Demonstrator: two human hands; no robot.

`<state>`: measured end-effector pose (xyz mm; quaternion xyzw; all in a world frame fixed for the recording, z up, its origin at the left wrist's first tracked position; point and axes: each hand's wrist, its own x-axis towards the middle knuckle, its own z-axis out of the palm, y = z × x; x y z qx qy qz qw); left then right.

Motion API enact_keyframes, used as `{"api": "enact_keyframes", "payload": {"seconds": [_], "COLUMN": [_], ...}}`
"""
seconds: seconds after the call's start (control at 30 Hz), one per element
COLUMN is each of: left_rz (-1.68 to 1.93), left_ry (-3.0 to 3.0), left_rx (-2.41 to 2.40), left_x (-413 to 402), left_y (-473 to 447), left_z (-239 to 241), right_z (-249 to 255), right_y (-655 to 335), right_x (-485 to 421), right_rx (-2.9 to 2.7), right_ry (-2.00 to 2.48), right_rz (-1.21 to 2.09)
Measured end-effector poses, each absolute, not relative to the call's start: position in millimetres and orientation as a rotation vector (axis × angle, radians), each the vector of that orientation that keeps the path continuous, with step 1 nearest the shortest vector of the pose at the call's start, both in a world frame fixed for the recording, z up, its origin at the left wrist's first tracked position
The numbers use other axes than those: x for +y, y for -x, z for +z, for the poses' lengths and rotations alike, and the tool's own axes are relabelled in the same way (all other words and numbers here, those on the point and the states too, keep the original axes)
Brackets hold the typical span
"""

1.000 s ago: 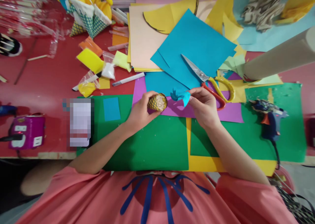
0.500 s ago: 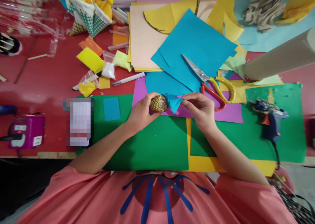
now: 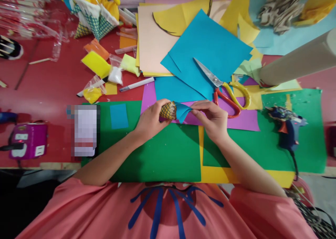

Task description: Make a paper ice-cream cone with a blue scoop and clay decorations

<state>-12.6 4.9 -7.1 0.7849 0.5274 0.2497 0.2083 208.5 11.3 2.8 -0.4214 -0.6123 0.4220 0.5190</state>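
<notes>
My left hand (image 3: 151,121) is wrapped round a small yellow-and-dark checked piece (image 3: 166,111), rounded, with a rough whitish open end facing right. Between finger and thumb, my right hand (image 3: 213,118) pinches the tip of a blue folded piece (image 3: 183,112), which looks like foam sheet or paper. The blue piece's wide end meets the rough end of the checked piece; whether it is stuck there I cannot tell. Just beyond my right hand lie scissors (image 3: 219,83) with one red and one yellow handle, their blades on blue sheets (image 3: 207,43).
Green sheets (image 3: 157,155) cover the near table. A glue gun (image 3: 290,128) with a cord lies at the right, below a pale roll (image 3: 299,60). A phone-like object (image 3: 85,130), blurred out, and a purple box (image 3: 28,141) are at the left. A marker (image 3: 138,84) lies beyond my left hand.
My right hand has shifted slightly left, bringing the blue piece closer against the checked piece's open end. My left hand has hardly moved.
</notes>
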Motion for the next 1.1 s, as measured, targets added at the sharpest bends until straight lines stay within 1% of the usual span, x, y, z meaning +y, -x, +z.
{"api": "enact_keyframes", "payload": {"seconds": [0.23,0.67,0.9,1.1], "left_rz": [0.627,0.601,0.614,0.565], "left_ry": [-2.178,-2.189,-2.196,-2.144], "left_rx": [1.488,1.488,1.476,1.486], "left_x": [3.8,2.0,1.6,0.9], "left_y": [12.8,10.8,10.9,9.4], "left_z": [-6.3,-6.9,-6.4,-4.0], "right_z": [2.9,7.9,9.6,13.5], "right_y": [-207.9,-206.7,-206.7,-200.6], "right_x": [9.4,7.4,8.3,4.4], "right_rx": [-1.578,-1.609,-1.712,-1.695], "right_ry": [1.02,1.098,1.037,1.077], "right_rz": [0.918,0.874,0.728,0.699]}}
